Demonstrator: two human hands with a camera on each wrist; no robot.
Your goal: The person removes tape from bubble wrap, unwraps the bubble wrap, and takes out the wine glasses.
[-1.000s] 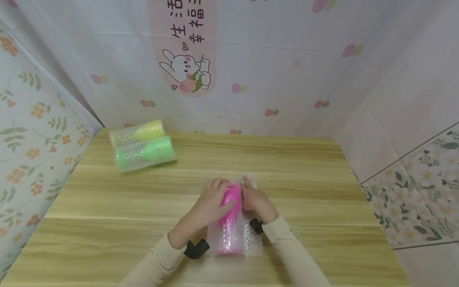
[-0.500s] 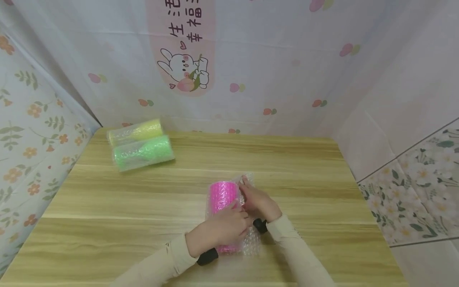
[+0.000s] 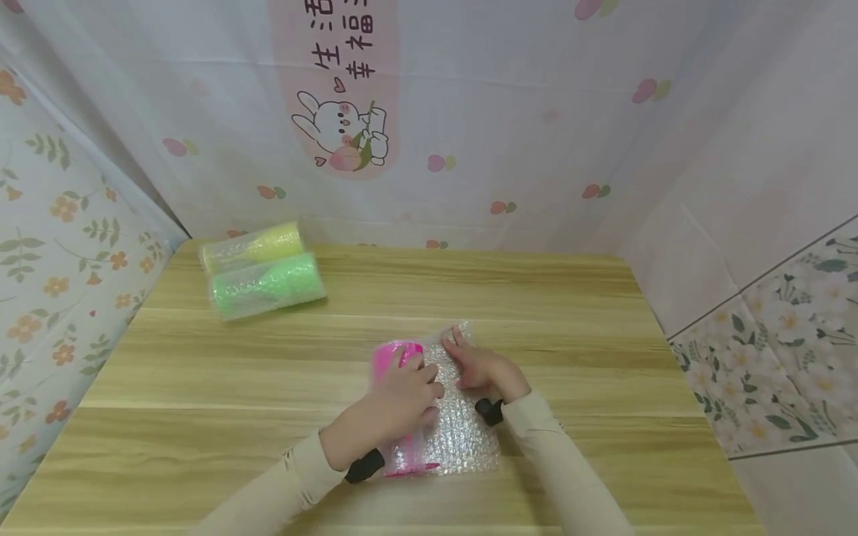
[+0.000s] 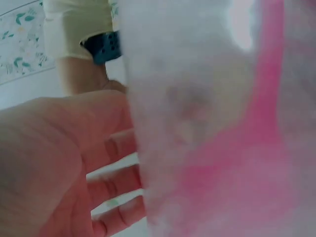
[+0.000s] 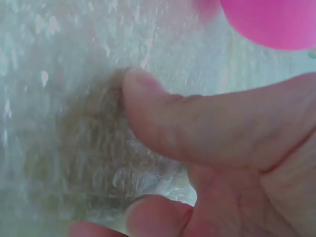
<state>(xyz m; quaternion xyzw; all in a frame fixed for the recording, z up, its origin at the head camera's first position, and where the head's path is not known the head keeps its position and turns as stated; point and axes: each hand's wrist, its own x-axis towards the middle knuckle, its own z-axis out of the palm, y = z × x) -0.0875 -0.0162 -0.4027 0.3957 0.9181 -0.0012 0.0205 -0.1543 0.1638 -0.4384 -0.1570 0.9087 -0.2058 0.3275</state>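
Note:
A pink goblet-shaped thing (image 3: 387,359), with a narrow stem and a flared end, lies under clear bubble wrap (image 3: 462,432) on the table. My left hand (image 3: 402,398) is laid across it, fingers bent over its right side. In the left wrist view, the pink stem and flare (image 4: 269,89) show blurred through the wrap, and the fingertips of that hand disappear behind it. With thumb and fingers my right hand (image 3: 489,372) pinches the loose sheet near its far edge. The right wrist view shows its thumb (image 5: 163,113) lying flat on the bubbles, fingers below.
Two similar wrapped pieces, one yellow (image 3: 255,247) and one green (image 3: 268,286), lie side by side at the table's back left. The wooden table (image 3: 570,313) meets printed curtains at the back and left. A black wrist mount (image 3: 365,467) sits by my left cuff.
The pink goblet has rolled left, and a wider stretch of bubble wrap lies bare to its right. My left hand crossed to its right side, then moved back left. My right hand stays nearly in place.

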